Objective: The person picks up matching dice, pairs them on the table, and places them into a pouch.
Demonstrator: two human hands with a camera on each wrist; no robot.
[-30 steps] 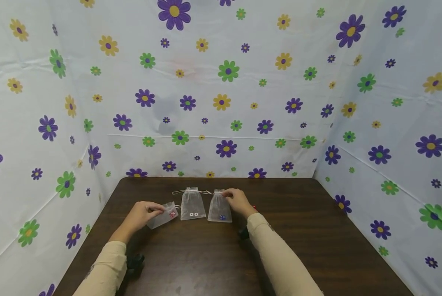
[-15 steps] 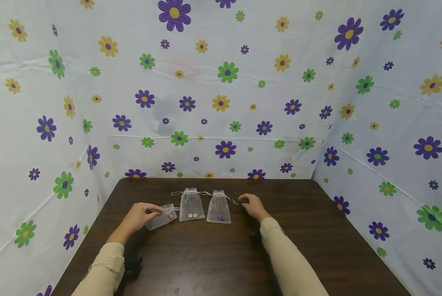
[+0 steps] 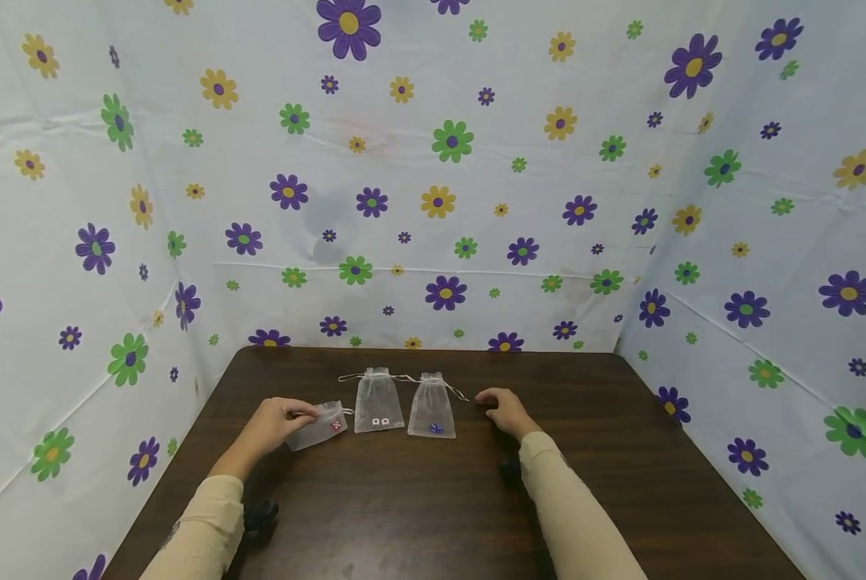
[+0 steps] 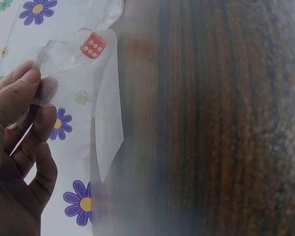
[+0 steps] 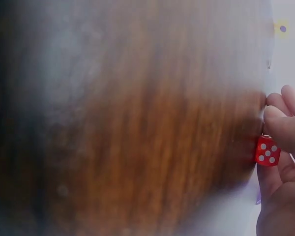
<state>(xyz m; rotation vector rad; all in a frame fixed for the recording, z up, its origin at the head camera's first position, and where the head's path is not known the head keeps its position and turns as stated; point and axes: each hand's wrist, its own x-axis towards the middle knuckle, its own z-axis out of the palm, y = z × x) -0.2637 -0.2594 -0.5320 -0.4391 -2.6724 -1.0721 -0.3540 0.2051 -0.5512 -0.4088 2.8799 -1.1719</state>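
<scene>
My left hand [image 3: 276, 420] pinches a small sheer white drawstring bag [image 3: 308, 435] between thumb and fingers at the left. A red die [image 4: 93, 45] with white pips shows inside that bag. My right hand [image 3: 507, 412] is low over the table, right of the bags, its fingers loosely curved. Close by its thumb in the right wrist view is another red die [image 5: 268, 151]; the head view hides this die behind the hand. I see no clear grip on it. Two more sheer bags lie flat between my hands, one with white dice [image 3: 380, 422], one with blue dice [image 3: 436, 428].
The middle bag [image 3: 379, 395] and the right bag [image 3: 429, 399] lie side by side, their drawstrings spread at the top. All rests on a dark brown wooden table [image 3: 389, 507]. Flower-printed white cloth [image 3: 403, 161] walls the back and both sides.
My right hand has let go of the right bag's drawstring and moved right, to the loose red die. The left hand stays on its bag.
</scene>
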